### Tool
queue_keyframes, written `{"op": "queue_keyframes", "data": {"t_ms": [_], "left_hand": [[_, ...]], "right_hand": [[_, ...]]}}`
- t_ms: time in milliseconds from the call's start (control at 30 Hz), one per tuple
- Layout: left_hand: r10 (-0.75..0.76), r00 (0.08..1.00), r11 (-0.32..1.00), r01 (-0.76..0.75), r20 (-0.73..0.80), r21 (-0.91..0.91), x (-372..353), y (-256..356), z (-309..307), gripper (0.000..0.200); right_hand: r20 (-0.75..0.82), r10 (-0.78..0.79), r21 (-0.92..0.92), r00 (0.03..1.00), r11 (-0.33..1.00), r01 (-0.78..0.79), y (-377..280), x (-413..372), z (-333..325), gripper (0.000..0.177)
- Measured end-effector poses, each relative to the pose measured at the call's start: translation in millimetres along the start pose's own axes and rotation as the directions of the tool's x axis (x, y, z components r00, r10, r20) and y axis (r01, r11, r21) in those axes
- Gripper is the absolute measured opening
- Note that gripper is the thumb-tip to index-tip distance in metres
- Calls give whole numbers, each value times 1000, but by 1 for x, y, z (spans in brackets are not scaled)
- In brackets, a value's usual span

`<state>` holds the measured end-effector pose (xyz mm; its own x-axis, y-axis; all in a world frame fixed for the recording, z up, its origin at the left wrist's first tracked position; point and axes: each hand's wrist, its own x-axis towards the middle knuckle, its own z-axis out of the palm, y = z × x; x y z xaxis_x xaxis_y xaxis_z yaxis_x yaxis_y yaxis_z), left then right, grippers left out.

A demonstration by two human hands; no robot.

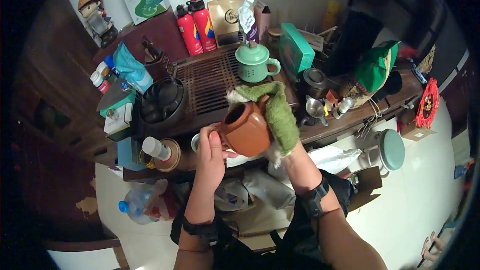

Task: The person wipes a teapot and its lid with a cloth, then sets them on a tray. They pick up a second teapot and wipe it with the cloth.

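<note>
Brown: gripped pot [246, 136] with left hand [211, 146] at eight o'clock, mouth [234, 115] toward ten, right hand [291, 154] (grip hidden) under cloth [281, 125] at three.

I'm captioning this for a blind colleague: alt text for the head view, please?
A person's left hand holds a brown, open-topped pot while a green cloth, covering most of the right hand, lies against its side. Behind, a lidded green mug stands on a dark slatted tray, with two red canisters beyond.
</note>
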<state>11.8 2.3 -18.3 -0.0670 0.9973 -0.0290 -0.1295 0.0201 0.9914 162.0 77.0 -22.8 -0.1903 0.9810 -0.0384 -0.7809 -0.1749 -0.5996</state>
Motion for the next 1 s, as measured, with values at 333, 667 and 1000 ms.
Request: {"op": "queue_keyframes", "data": {"t_ms": [333, 667, 1000], "left_hand": [[293, 941, 927, -323, -169, -190, -2, -19, 25, 91], [287, 956, 922, -293, -61, -254, -4, 0, 18, 101], [649, 691, 676, -716, 318, 176, 14, 2, -7, 100]], "right_hand": [[161, -511, -507, 844, 691, 515, 40, -24, 1, 14], [217, -163, -17, 963, 985, 170, 29, -33, 6, 24], [328, 227, 359, 917, 868, -343, 7, -28, 11, 28]]}}
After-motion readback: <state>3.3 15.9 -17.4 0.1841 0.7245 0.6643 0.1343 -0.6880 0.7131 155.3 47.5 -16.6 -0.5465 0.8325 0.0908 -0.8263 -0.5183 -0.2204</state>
